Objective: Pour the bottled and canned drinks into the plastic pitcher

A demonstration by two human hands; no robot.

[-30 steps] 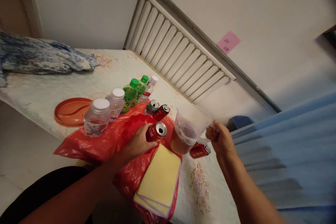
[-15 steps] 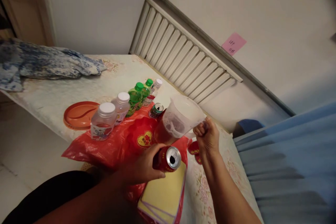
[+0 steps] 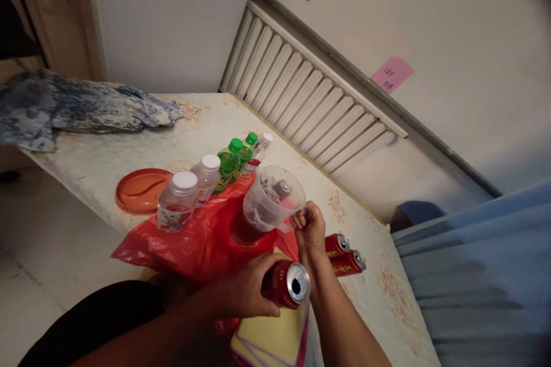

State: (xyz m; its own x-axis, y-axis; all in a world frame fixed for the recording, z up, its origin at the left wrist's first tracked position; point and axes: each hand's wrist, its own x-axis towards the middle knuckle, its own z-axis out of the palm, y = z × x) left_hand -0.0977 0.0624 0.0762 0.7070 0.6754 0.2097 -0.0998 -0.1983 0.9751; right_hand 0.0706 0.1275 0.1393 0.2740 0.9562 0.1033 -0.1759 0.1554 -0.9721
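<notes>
My left hand [image 3: 252, 289] is wrapped round an opened red drink can [image 3: 282, 284], tilted so that its silver top faces right. My right hand [image 3: 310, 226] grips the handle of a clear plastic measuring jug [image 3: 262, 206]. Dark reddish-brown liquid with some foam fills the jug's lower part. The jug is above the red plastic bag [image 3: 202, 252]; whether its base touches the bag I cannot tell. Beneath the can lie yellow cloths [image 3: 271, 332] with purple edging. Two red cans [image 3: 344, 261] rest on their sides beyond my right wrist.
Several bottles stand in a row, including a white-capped bottle [image 3: 178, 206] and a green-capped bottle [image 3: 230, 160]. An orange divided plate [image 3: 142, 190] sits left of them on the flowered tablecloth [image 3: 181, 146]. Patterned fabric [image 3: 99, 106] lies far left. A radiator [image 3: 305, 92] borders the back.
My right hand has brought the jug left and lower, making it more upright and uncovering the two lying cans. My left hand still holds its can, slightly lower right in view.
</notes>
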